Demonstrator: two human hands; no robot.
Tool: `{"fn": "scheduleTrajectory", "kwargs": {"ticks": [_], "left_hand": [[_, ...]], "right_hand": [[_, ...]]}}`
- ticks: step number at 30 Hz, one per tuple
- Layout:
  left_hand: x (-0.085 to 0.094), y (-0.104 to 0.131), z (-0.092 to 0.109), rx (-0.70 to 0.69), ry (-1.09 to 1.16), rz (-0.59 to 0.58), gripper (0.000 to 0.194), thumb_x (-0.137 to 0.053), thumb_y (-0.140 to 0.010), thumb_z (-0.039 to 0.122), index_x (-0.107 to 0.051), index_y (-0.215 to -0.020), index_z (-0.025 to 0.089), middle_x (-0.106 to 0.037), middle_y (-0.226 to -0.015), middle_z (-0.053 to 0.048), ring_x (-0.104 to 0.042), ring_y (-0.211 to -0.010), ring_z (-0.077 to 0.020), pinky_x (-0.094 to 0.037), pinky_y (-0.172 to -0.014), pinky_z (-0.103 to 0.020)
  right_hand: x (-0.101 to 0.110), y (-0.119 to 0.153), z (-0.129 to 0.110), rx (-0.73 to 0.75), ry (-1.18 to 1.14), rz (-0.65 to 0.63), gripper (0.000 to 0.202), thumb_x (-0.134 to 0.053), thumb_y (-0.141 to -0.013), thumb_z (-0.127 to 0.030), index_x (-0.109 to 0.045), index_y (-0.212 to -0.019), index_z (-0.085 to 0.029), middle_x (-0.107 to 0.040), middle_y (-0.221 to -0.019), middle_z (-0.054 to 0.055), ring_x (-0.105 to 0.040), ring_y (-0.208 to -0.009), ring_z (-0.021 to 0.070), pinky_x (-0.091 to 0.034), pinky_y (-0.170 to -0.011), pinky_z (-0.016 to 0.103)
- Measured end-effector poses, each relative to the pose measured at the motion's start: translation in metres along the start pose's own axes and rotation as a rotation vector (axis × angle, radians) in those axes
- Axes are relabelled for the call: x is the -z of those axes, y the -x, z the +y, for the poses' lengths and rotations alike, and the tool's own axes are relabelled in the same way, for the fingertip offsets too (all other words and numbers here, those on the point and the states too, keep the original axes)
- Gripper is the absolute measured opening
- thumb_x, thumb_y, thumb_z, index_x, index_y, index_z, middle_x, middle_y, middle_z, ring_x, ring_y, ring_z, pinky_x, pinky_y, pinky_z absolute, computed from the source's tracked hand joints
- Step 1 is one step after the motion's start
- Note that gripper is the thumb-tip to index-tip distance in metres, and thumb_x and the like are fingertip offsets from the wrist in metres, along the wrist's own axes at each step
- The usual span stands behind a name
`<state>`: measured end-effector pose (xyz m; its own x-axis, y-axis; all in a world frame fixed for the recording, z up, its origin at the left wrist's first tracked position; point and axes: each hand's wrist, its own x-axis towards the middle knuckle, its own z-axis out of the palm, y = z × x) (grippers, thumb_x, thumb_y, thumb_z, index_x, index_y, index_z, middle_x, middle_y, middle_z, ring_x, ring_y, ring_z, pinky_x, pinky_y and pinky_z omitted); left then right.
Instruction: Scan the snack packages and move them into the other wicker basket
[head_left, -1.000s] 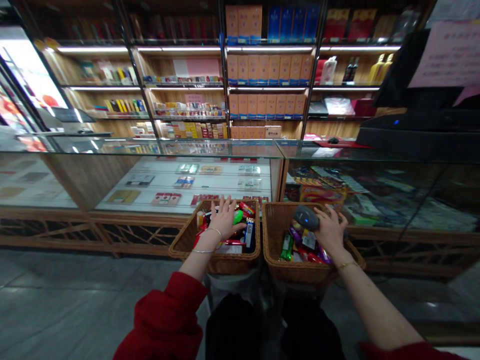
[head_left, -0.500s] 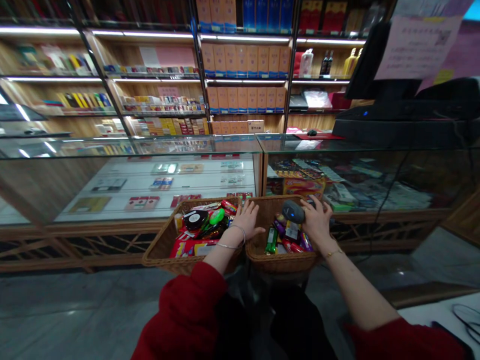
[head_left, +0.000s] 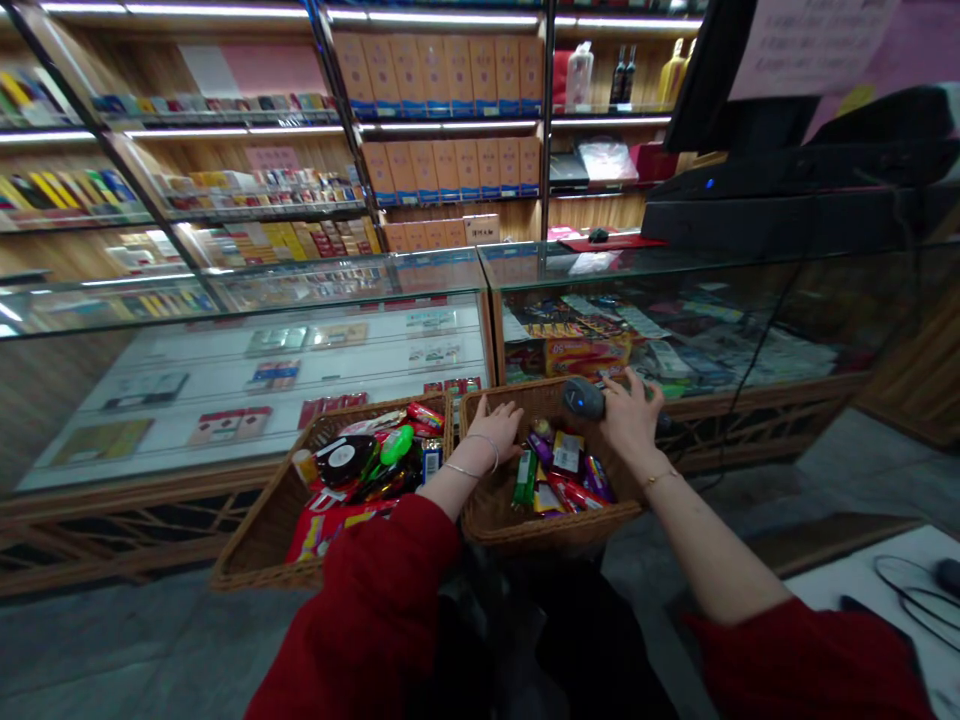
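My right hand (head_left: 631,425) is wrapped around a dark grey barcode scanner (head_left: 583,398) with a small blue light, over the right side of a wicker basket (head_left: 480,525). My left hand (head_left: 489,432) reaches over that basket's left side, fingers stretched out and holding nothing. Inside the basket lie a green-wrapped snack (head_left: 525,478), a dark packet with a white label (head_left: 568,453), red-wrapped snacks (head_left: 576,494) and purple ones. A second wicker basket (head_left: 259,535) on the left carries a round black container (head_left: 346,458), a bright green item (head_left: 397,444) and red packets.
Behind the baskets runs a glass display counter (head_left: 360,310) with flat packs inside. A monitor (head_left: 712,70) and a dark machine (head_left: 750,215) stand on it at right, with a cable (head_left: 757,345) hanging down. A white table (head_left: 862,590) with cords is at lower right.
My left hand has moved from the edge between the baskets to over the right basket. My right hand still holds the scanner. The view has tilted down and turned slightly right.
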<state>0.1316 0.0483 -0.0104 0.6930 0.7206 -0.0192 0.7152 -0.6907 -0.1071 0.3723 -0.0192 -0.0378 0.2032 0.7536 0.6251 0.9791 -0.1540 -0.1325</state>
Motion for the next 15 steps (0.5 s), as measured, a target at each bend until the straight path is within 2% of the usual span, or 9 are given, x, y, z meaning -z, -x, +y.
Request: {"fn": "scheduleTrajectory", "kwargs": {"ticks": [3,7,11,15], "left_hand": [[-0.001,-0.021,0.004,-0.046,-0.009,-0.037,0.066,-0.069,-0.081,0.036,-0.045,-0.142,0.026,-0.046,-0.151,-0.014,-0.047,-0.136,-0.0313,-0.019,-0.117,-0.061],[-0.008,-0.051,0.011,-0.081,-0.009,-0.067,0.051,-0.067,-0.081,0.028,-0.055,-0.131,0.026,-0.06,-0.135,-0.012,-0.059,-0.121,-0.0296,-0.036,-0.108,-0.053],[-0.021,-0.076,0.02,-0.106,-0.014,-0.077,0.03,-0.053,-0.089,0.02,-0.064,-0.116,0.022,-0.066,-0.118,-0.013,-0.062,-0.113,-0.028,-0.04,-0.1,-0.047],[-0.036,-0.088,0.029,-0.1,-0.013,-0.082,0.029,-0.044,-0.092,0.016,-0.067,-0.108,0.02,-0.065,-0.114,-0.014,-0.059,-0.113,-0.0277,-0.041,-0.097,-0.045]], "right_hand": [[-0.006,-0.004,0.006,-0.041,0.023,-0.016,0.03,-0.048,-0.076,-0.012,-0.07,-0.095,-0.021,-0.067,-0.128,0.004,-0.031,-0.138,0.0303,-0.017,-0.104,0.055],[-0.015,-0.001,0.01,-0.092,0.021,-0.022,0.032,-0.048,-0.074,-0.011,-0.071,-0.094,-0.022,-0.068,-0.126,0.006,-0.031,-0.137,0.0308,-0.017,-0.103,0.056],[-0.018,0.003,0.008,-0.115,-0.01,-0.018,0.031,-0.051,-0.073,-0.017,-0.071,-0.096,-0.022,-0.068,-0.127,0.008,-0.03,-0.137,0.0322,-0.016,-0.103,0.056],[-0.015,0.003,0.006,-0.109,-0.042,-0.006,0.032,-0.052,-0.072,-0.016,-0.071,-0.097,-0.022,-0.067,-0.127,0.008,-0.03,-0.137,0.0319,-0.016,-0.103,0.054]]}}
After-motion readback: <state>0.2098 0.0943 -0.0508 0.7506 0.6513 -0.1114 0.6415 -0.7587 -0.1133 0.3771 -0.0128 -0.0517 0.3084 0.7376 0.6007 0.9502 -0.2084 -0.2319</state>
